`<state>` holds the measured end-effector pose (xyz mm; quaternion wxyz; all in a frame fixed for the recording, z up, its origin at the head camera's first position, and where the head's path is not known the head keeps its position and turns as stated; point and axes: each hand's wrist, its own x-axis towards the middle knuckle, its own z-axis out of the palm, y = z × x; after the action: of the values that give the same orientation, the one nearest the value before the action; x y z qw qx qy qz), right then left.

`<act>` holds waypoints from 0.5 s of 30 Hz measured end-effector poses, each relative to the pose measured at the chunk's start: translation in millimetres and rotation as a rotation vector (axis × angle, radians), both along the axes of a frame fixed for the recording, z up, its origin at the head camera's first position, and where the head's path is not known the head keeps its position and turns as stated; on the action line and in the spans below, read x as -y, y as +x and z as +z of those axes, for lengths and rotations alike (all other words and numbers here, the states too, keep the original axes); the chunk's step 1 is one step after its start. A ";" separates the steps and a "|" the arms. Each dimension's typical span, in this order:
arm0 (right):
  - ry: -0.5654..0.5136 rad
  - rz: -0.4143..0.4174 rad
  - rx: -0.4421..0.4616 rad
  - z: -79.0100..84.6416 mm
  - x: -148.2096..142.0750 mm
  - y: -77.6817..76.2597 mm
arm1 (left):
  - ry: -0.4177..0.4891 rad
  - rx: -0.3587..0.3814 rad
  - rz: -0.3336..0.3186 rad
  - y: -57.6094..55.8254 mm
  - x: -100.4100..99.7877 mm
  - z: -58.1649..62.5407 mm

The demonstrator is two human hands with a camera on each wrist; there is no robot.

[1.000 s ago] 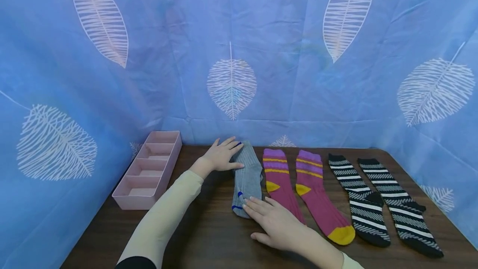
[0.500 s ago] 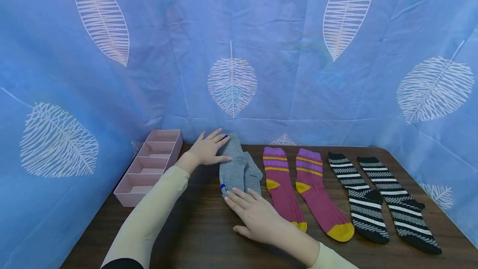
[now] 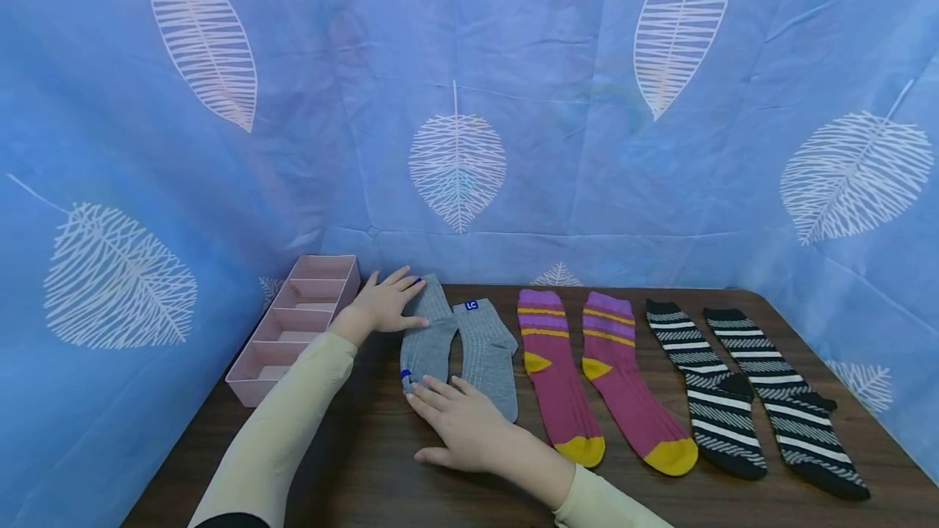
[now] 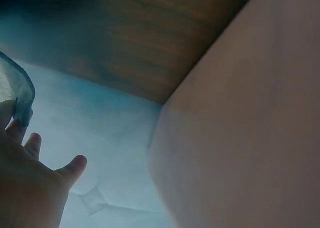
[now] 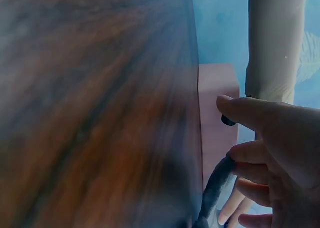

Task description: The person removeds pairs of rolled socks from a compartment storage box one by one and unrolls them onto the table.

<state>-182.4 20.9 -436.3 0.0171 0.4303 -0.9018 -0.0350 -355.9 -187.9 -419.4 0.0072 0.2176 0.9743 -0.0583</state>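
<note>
Two grey socks lie at the middle of the dark table. My left hand is spread over the cuff of the left grey sock, its thumb across the ribbing; in the left wrist view that cuff shows raised at the fingertips. At the toe end, my right hand holds the same sock by the fingertips, with the thumb apart. The right wrist view has the sock's edge at the index fingertip. The other grey sock, with a blue LC label, lies beside it.
A pink divided box stands left of my left forearm. To the right lie two maroon socks with yellow toes and purple cuffs, then two black-and-white striped socks. A blue leaf-patterned curtain stands behind the table.
Both hands have moved left with the upper grey sock, off the one beneath. The two grey socks now lie side by side, and the lower one's label shows.
</note>
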 end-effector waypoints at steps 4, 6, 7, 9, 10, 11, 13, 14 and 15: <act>0.023 0.001 0.022 -0.5 7.7 -0.5 | -0.028 0.023 0.026 -2.7 6.2 -9.3; 0.028 0.006 0.029 -1.6 11.2 -0.9 | -0.049 0.037 0.035 -3.5 7.9 -12.9; 0.031 0.009 0.037 -2.2 12.9 -1.0 | -0.056 0.048 0.037 -3.9 8.3 -14.5; 0.039 0.011 0.055 -3.4 15.9 -1.1 | -0.063 0.075 0.042 -3.6 8.1 -16.3; 0.040 0.012 0.063 -4.2 17.3 -1.2 | -0.065 0.086 0.045 -3.4 7.7 -17.1; 0.043 0.011 0.076 -5.0 18.7 -1.4 | -0.066 0.096 0.051 -3.5 7.2 -17.6; 0.050 0.006 0.102 -6.1 21.0 -1.7 | -0.066 0.112 0.063 -3.3 6.4 -18.2; 0.053 0.002 0.111 -6.4 22.0 -2.0 | -0.069 0.117 0.069 -3.0 6.1 -18.3; 0.056 -0.001 0.121 -6.8 22.8 -2.3 | -0.068 0.121 0.075 -2.9 5.9 -18.2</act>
<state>-184.7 -2.0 -443.1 -0.0494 0.4316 -0.9001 -0.0341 -358.8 -193.8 -437.6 0.0757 0.1839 0.9769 -0.0779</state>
